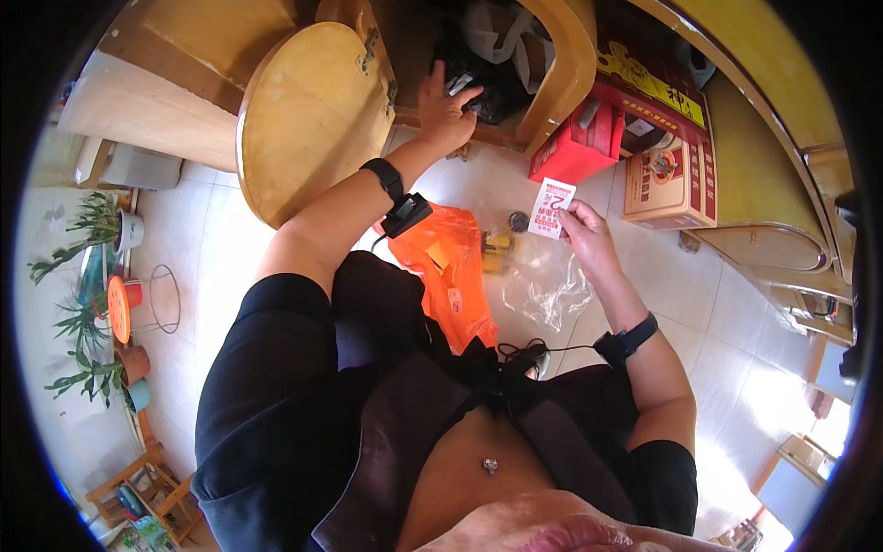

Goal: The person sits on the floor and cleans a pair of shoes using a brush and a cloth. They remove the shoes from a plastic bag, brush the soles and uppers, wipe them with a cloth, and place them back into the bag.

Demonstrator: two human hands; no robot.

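My left hand (448, 112) reaches into an open wooden cabinet, its fingers spread against a black plastic bag (501, 96). Some of the fingertips are hidden against the dark bag. In my right hand (591, 241) a small white paper slip (552, 208) with red print is pinched between thumb and fingers, held up over the floor. Between my arms lies an orange plastic bag (443, 267), with a clear plastic bag (548, 290) to its right. A red box (578, 145) stands just beyond the slip.
The round-ended wooden cabinet door (308, 120) hangs open left of my forearm. At right, a brown-and-white carton (670, 184) sits beside the red box, under a dark red box with a yellow band (658, 87). Potted plants (97, 225) line the far left, near an orange stool (120, 310).
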